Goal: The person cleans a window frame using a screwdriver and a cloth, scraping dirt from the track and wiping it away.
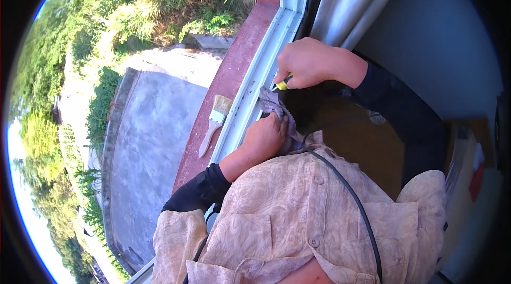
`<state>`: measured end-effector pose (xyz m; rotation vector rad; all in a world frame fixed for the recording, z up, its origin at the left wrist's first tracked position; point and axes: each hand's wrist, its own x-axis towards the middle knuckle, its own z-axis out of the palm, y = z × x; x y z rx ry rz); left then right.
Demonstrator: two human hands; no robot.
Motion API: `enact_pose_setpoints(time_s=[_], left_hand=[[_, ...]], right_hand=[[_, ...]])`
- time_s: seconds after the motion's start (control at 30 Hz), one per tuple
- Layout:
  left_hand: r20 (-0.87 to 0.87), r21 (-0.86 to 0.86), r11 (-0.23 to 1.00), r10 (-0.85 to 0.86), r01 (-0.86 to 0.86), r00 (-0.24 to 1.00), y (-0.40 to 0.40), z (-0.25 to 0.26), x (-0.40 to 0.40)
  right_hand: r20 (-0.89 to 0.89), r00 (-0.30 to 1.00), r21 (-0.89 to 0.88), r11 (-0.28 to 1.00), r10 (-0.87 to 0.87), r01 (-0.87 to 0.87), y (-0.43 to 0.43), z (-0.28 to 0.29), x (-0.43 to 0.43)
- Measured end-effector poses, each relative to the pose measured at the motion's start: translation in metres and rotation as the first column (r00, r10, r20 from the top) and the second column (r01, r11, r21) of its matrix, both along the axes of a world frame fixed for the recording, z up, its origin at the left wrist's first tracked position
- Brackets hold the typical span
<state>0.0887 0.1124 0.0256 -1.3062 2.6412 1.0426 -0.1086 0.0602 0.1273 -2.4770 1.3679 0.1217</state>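
Observation:
My right hand (309, 62) grips the yellow handle (282, 85) of a slim tool, perhaps a screwdriver. Its thin shaft slants down to a purplish-grey cloth (271, 102) at the inner edge of the white window track (255, 70). My left hand (265, 136) is closed around that cloth, which bunches up and hangs towards my waist. The tool's tip is hidden where it meets the cloth. Dark specks of dirt dot the grooves of the track. On the reddish outer sill (235, 66), left of the track, lies a flat paintbrush (215, 120) with pale bristles.
A black cable (355, 192) runs down over my patterned shirt. Beyond the track, a curtain (339, 8) hangs at the window's side. Outside, past the sill, a concrete surface (155, 124) lies lower down, with greenery around it. Brown flooring (359, 144) shows at right.

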Motion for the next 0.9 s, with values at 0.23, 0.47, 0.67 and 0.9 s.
enact_pose_setpoints(time_s=[0.23,0.47,0.67,0.9], left_hand=[[-0.250,-0.035,0.997,0.064,-0.075,0.966,-0.038,-0.005,-0.046],[-0.453,0.222,0.935,0.350,-0.276,0.820,-0.086,-0.006,-0.109],[-0.414,0.445,0.856,0.459,-0.265,0.786,-0.120,-0.011,-0.144],[-0.400,0.622,0.736,0.591,-0.267,0.700,-0.127,-0.020,-0.167]], right_hand=[[-0.240,0.954,-0.328,0.940,-0.181,0.096,-0.014,0.036,-0.008],[-0.573,0.772,-0.426,0.905,-0.275,0.006,-0.062,0.046,0.004],[-0.587,0.768,-0.397,0.918,-0.258,0.005,-0.113,0.028,-0.023],[-0.711,0.698,-0.265,0.952,-0.085,-0.154,-0.151,0.017,-0.022]])
